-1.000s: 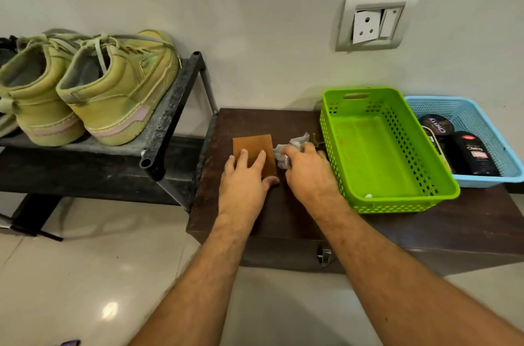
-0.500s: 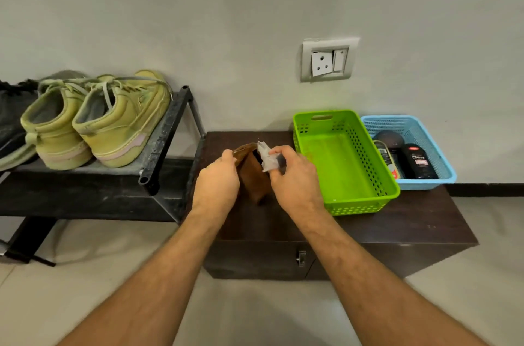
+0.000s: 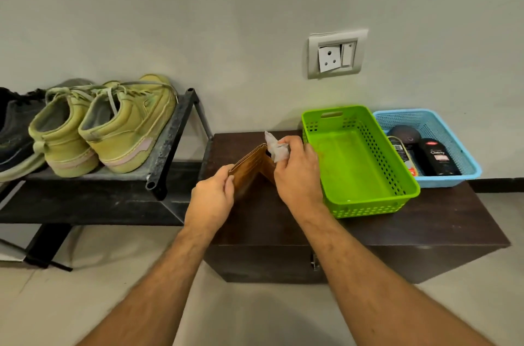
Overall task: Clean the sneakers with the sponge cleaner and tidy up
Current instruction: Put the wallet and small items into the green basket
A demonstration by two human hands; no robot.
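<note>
1. I see the two olive-green sneakers (image 3: 105,130) standing side by side on the dark metal rack (image 3: 170,144) at the left, heels toward me, apart from both hands.
2. A black shoe (image 3: 14,133) sits just beside them at the frame's left edge.
3. My left hand (image 3: 211,198) has its fingers curled around the near edge of a brown wallet (image 3: 251,167), which is spread open above the dark wooden chest (image 3: 425,221).
4. My right hand (image 3: 297,172) grips the wallet's other flap and also pinches a crumpled white wipe (image 3: 275,148) between thumb and fingers; the wipe pokes up above the wallet's top edge.
5. Just beside the right hand stands a green perforated basket (image 3: 368,204) on the chest top.
6. Touching it on the far right is a blue basket (image 3: 453,130) holding a black bottle (image 3: 435,158) with a red-and-white label, a round dark tin (image 3: 404,136), and a flat item I cannot identify.
7. I cannot tell which of these, if any, is the sponge cleaner.
8. A wall socket (image 3: 336,55) is mounted on the grey wall above the baskets.
</note>
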